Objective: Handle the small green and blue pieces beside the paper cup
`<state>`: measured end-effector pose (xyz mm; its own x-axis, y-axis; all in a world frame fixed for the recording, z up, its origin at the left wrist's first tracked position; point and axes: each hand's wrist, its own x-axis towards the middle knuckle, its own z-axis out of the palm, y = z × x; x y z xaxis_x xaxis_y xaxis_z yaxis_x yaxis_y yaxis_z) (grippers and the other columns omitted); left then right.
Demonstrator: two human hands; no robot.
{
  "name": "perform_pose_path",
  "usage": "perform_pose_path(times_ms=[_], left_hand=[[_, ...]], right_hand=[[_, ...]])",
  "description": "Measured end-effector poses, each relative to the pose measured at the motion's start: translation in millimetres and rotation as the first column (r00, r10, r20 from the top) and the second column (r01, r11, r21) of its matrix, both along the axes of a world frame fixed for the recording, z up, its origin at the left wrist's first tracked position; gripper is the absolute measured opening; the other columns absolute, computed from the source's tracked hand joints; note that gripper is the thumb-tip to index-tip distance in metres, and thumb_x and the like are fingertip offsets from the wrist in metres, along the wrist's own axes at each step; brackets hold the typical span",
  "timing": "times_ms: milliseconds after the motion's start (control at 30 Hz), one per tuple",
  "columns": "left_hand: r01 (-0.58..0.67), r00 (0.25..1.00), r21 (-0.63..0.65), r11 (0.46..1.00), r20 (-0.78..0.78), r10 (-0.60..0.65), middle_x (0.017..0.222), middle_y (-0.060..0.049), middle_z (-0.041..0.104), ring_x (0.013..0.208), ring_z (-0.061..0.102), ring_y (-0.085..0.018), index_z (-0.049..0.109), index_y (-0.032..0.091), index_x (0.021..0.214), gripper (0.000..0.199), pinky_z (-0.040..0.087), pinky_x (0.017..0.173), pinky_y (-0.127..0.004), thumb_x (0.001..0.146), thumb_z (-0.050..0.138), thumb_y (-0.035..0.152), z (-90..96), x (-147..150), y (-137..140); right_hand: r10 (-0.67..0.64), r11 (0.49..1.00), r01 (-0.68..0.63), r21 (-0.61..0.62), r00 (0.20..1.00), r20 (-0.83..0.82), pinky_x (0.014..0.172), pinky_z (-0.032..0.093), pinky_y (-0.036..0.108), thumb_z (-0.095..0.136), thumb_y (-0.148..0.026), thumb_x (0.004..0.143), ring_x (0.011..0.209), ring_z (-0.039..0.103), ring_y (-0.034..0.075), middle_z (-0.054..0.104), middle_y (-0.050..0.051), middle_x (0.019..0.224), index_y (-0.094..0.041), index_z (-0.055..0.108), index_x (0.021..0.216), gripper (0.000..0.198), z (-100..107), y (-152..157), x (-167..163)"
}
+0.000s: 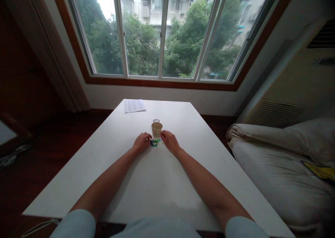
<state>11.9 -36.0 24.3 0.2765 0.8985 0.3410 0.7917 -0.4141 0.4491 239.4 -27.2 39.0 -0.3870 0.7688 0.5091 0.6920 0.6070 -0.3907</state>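
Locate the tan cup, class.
Just left of the head view's centre, the tan cup stands on the table between left hand and right hand, beyond coloured pieces.

Looks like matt paper on the cup [156, 132] and the printed sheets [134, 106], plastic in the coloured pieces [155, 143], smooth with a soft sheen across the tabletop [157, 182], wrinkled cloth over the padded furniture [264, 171], and wood in the brown window trim [159, 84].
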Motion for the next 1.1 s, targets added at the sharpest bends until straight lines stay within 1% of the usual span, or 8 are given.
perform_pose_path(times_ms=[167, 333, 600, 667, 833, 967, 1100], left_hand=[[-0.004, 1.0, 0.003, 1.0, 0.001, 0.004, 0.096, -0.005, 0.064, 0.093, 0.055, -0.02, 0.07, 0.023, 0.101, 0.022, 0.045, 0.082, -0.031, 0.084, 0.056, 0.018, 0.8, -0.2, -1.4], [0.006, 1.0, 0.014, 1.0, 0.004, -0.006, 0.095, -0.005, 0.064, 0.091, 0.055, -0.019, 0.07, 0.023, 0.1, 0.022, 0.044, 0.08, -0.031, 0.085, 0.055, 0.017, 0.5, -0.9, -1.0], [-0.004, 1.0, 0.004, 1.0, 0.002, 0.004, 0.096, -0.005, 0.064, 0.092, 0.056, -0.019, 0.07, 0.023, 0.1, 0.021, 0.044, 0.082, -0.031, 0.085, 0.056, 0.018, 1.3, 0.2, -1.7], [0.002, 1.0, 0.007, 1.0, 0.0, -0.002, 0.096, -0.005, 0.064, 0.092, 0.056, -0.019, 0.07, 0.023, 0.1, 0.021, 0.044, 0.081, -0.031, 0.085, 0.056, 0.018, 0.8, 0.0, -1.5], [0.009, 1.0, 0.016, 1.0, -0.002, -0.009, 0.095, -0.005, 0.064, 0.092, 0.055, -0.019, 0.07, 0.023, 0.099, 0.021, 0.044, 0.081, -0.03, 0.085, 0.056, 0.018, -1.5, -0.6, 0.2], [0.021, 1.0, 0.025, 0.999, -0.009, -0.02, 0.094, -0.005, 0.063, 0.091, 0.055, -0.018, 0.07, 0.022, 0.098, 0.02, 0.043, 0.082, -0.03, 0.085, 0.055, 0.017, -1.3, -0.6, 0.6], [0.014, 1.0, 0.016, 1.0, -0.009, -0.013, 0.095, -0.005, 0.063, 0.092, 0.055, -0.019, 0.07, 0.022, 0.099, 0.02, 0.043, 0.082, -0.03, 0.085, 0.056, 0.017, 0.7, -0.3, -0.5]], right_hand=[[0.028, 1.0, -0.027, 0.014, 0.999, -0.041, 0.079, 0.042, 0.027, 0.042, -0.027, 0.1, 0.087, 0.057, 0.019, 0.064, 0.006, 0.093, -0.021, 0.058, 0.098, 0.017, 1.1, -2.4, 0.7], [0.015, 1.0, -0.015, 0.013, 1.0, -0.01, 0.079, 0.041, 0.027, 0.044, -0.026, 0.099, 0.086, 0.056, 0.019, 0.064, 0.005, 0.092, -0.022, 0.057, 0.097, 0.014, 0.3, -2.9, 1.6], [0.007, 1.0, -0.007, -0.003, 1.0, 0.005, 0.073, 0.04, 0.026, 0.043, -0.028, 0.099, 0.077, 0.055, 0.018, 0.062, 0.003, 0.084, -0.022, 0.056, 0.094, 0.015, -2.2, -0.8, 3.5], [0.013, 1.0, -0.013, 0.006, 1.0, -0.001, 0.074, 0.041, 0.026, 0.044, -0.028, 0.099, 0.079, 0.056, 0.018, 0.063, 0.004, 0.086, -0.022, 0.057, 0.096, 0.015, -3.0, -0.3, 3.6], [0.045, 0.999, -0.044, 0.033, 0.998, -0.051, 0.082, 0.043, 0.027, 0.045, -0.026, 0.099, 0.09, 0.059, 0.019, 0.066, 0.006, 0.097, -0.021, 0.061, 0.102, 0.017, -5.7, 1.4, 4.5], [0.098, 0.995, -0.095, 0.032, 0.989, -0.111, 0.077, 0.044, 0.027, 0.048, -0.025, 0.097, 0.084, 0.059, 0.018, 0.067, 0.005, 0.094, -0.021, 0.063, 0.105, 0.017, -7.3, 2.4, 5.3], [0.077, 0.997, -0.072, 0.032, 0.983, -0.167, 0.073, 0.043, 0.026, 0.049, -0.026, 0.096, 0.079, 0.058, 0.017, 0.067, 0.004, 0.09, -0.022, 0.064, 0.102, 0.017, -7.6, 2.9, 5.9]])
